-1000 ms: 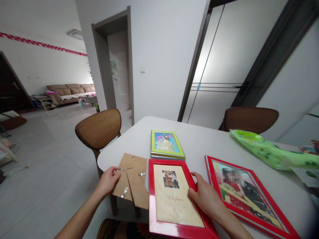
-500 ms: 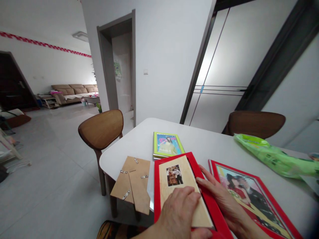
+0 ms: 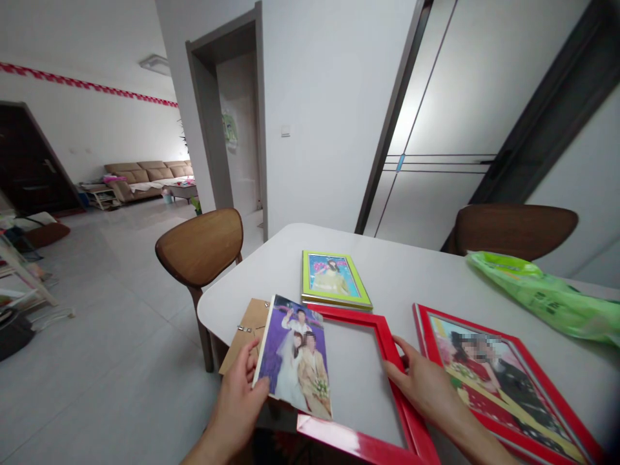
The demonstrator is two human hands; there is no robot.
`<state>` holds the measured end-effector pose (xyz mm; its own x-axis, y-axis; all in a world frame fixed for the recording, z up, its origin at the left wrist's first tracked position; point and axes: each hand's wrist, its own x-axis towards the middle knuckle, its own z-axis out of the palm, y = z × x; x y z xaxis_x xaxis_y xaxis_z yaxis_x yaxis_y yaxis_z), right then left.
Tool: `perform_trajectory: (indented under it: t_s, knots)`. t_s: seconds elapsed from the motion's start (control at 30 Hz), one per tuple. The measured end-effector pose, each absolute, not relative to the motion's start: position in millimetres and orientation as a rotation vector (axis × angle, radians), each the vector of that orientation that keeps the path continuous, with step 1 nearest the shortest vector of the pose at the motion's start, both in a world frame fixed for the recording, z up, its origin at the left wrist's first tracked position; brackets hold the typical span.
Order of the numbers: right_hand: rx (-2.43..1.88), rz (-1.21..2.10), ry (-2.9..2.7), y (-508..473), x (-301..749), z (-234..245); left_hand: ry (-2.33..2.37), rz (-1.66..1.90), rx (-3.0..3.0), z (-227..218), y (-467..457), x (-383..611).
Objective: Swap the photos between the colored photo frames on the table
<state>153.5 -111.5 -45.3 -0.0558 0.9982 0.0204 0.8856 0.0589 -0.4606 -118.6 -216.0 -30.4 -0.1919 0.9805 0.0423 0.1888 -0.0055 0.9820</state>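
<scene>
The left hand (image 3: 237, 403) grasps a wedding photo (image 3: 295, 356) by its lower left edge, tilted up over the left side of an empty red frame (image 3: 382, 336) lying on the white surface (image 3: 411, 278). The right hand (image 3: 426, 387), grip released, rests flat on the frame's right rail. A cardboard backing (image 3: 245, 326) lies beside it.

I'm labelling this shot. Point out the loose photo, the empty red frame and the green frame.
Photo (image 3: 295, 358): head view, middle of the print.
Empty red frame (image 3: 382, 336): head view, right rail.
Green frame (image 3: 361, 290): head view, right edge.
</scene>
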Motion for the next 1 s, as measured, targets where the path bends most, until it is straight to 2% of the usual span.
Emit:
perform_trajectory:
  t_s: [0.1,0.23,0.3,0.4,0.53,0.73,1.0]
  knots:
    - [-1.905,0.306,-2.143,-113.5,153.2,-45.0,1.486,1.177,1.105,-49.1,-212.0,-129.0]
    - [-1.673,0.180,-2.147,-119.8,138.1,-40.4,1.615,1.023,1.268,-45.5,-209.9,-134.8]
    - [-1.563,0.410,-2.062,-122.6,122.2,-41.3,1.759,0.980,1.476,-37.4,-211.5,-135.7]
    - [-1.499,0.973,-1.864,-123.3,95.1,-46.2,1.921,0.960,1.854,-30.4,-216.0,-132.8]
    - [-1.458,1.449,-1.528,-118.8,71.4,-47.5,1.754,0.745,2.198,-36.4,-222.5,-121.3]
    - [-1.399,1.635,-1.457,-116.7,61.2,-36.4,1.666,0.481,2.408,-56.2,-218.5,-110.4]
    - [-1.176,1.602,-1.232,-129.9,41.7,-20.7,1.651,0.665,2.528,-56.9,-212.4,-105.8]
